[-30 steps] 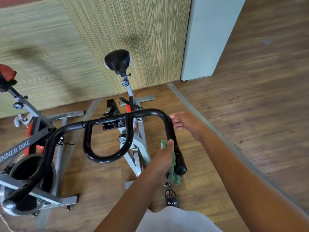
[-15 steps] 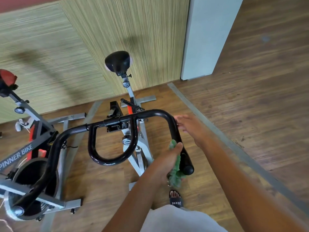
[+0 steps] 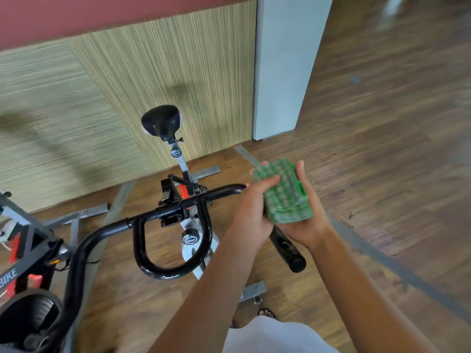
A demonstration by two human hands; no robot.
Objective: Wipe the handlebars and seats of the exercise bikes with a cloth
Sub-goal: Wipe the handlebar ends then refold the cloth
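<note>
Both hands, left (image 3: 251, 215) and right (image 3: 303, 220), hold folded green checked cloth (image 3: 285, 194), fingers wrapped round it, above black handlebar (image 3: 173, 210). Neighbouring bike frame (image 3: 9, 277) reads "BIKE".

I have one view only, from the head camera: it looks forward and steeply down, close over the handlebar (image 3: 175, 210), with the seat (image 3: 161, 121) farther ahead by the wall (image 3: 153, 72) and floor (image 3: 382, 149) filling the right.

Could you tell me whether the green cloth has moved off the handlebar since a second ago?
Yes. The cloth has come up off the handlebar grip and now lies between both hands.
</note>
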